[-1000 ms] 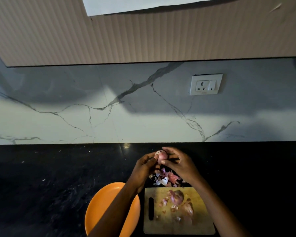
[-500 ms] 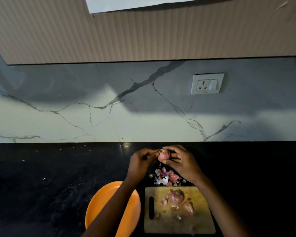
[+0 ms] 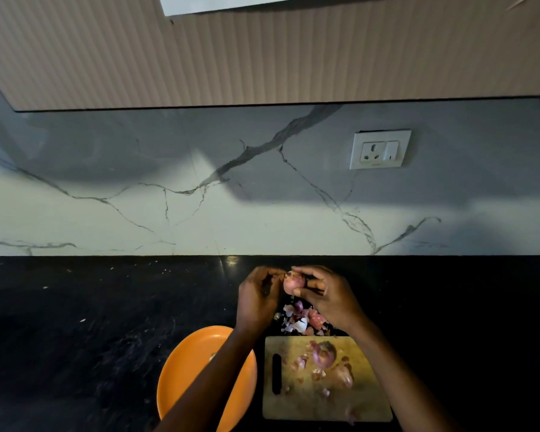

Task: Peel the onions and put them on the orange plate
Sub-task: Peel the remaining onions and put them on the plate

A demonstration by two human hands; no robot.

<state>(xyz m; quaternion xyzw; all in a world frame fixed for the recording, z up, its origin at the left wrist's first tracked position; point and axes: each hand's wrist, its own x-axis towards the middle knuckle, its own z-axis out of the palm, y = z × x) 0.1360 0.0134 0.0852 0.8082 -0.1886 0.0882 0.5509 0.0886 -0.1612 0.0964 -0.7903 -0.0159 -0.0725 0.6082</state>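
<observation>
The onion (image 3: 293, 282) is held above the peel heap (image 3: 303, 319) so scraps fall clear of the orange plate (image 3: 181, 378). It is pinched by the right hand (image 3: 328, 294); its skin is picked by the left hand (image 3: 258, 296).

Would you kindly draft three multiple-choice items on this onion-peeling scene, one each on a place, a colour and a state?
1. Where does the pile of peels lie?
A. on the counter beyond the cutting board
B. on the plate
C. beside the wall socket

2. What colour is the plate?
A. white
B. green
C. orange

3. What is the right hand doing?
A. resting flat on the board
B. holding an onion
C. gripping the plate

Key:
1 A, the skins sit on the dark counter just past the cutting board.
2 C, its rim shows orange.
3 B, its fingers curl round the onion, while the left hand picks at it.
</observation>
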